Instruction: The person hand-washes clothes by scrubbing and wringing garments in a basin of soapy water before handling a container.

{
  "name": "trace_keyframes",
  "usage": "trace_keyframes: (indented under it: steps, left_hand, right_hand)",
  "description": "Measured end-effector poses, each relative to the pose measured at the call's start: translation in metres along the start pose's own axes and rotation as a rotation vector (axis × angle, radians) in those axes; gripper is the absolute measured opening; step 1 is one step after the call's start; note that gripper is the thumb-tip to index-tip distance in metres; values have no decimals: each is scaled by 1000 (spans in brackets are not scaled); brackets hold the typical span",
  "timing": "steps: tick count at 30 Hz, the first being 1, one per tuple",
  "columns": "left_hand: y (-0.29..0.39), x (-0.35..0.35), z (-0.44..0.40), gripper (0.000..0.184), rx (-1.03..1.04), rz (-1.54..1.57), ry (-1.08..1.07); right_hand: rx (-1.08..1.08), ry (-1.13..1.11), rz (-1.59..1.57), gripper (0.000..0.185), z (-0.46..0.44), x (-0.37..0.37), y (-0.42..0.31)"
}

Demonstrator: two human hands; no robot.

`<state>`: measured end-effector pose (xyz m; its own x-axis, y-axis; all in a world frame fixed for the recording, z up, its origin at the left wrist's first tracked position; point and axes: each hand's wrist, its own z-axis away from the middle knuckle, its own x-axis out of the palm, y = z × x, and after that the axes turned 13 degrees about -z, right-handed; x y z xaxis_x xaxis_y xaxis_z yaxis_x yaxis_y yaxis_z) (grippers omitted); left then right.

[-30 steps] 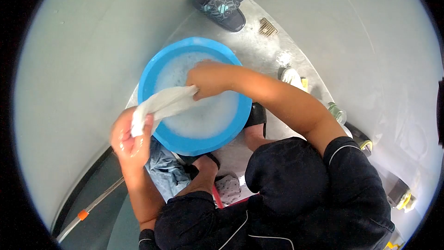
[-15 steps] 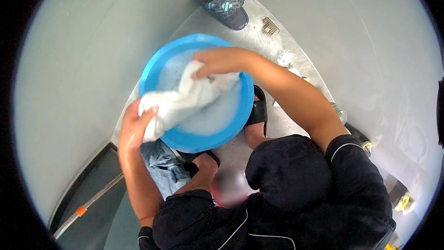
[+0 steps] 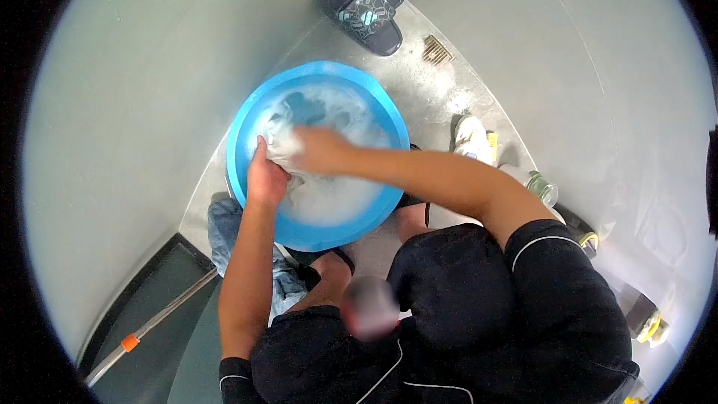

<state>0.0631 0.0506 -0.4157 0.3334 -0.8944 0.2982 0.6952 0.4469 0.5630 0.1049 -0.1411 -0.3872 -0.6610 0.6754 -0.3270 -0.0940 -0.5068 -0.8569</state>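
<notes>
A blue plastic basin (image 3: 321,238) of sudsy water stands on the floor between my feet. Wet white cloth (image 3: 280,137) lies in its left half, partly under the foam. At the basin's left side my left hand (image 3: 268,178) grips the cloth, thumb up and the other fingers mostly hidden. My right hand (image 3: 321,151), smeared by motion, is closed on the same cloth just to the right. Blue-grey denim (image 3: 224,226) lies beside the basin at lower left, partly behind my left forearm.
Dark slides (image 3: 364,19) rest against the wall beyond the basin, near a floor drain (image 3: 437,50). To the right are a white shoe (image 3: 471,138), a clear bottle (image 3: 542,188) and more shoes. A pole with an orange band (image 3: 130,343) leans at lower left.
The white cloth, stretched above the basin before, is now down in the suds. My left hand has moved right and inward; my right hand has come down and left, close to it.
</notes>
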Motion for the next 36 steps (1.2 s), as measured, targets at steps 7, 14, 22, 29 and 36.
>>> trace_keyframes:
  steps: [7,14,22,29,36]
  left_hand:
    - [-5,12,29,50,-204,213,-202]
    - [41,23,74,48,400,-459,-64]
    - [66,19,91,36,605,-958,202]
    - [69,35,89,43,617,-624,121]
    - [73,37,98,39,538,-599,156]
  right_hand:
    - [-108,-45,29,41,26,-9,-63]
    - [-258,187,43,56,-15,-44,2]
    - [-225,175,-15,47,10,-115,-40]
    - [-465,266,-193,36,37,-108,-97]
    - [-299,210,-174,33,43,-116,-100]
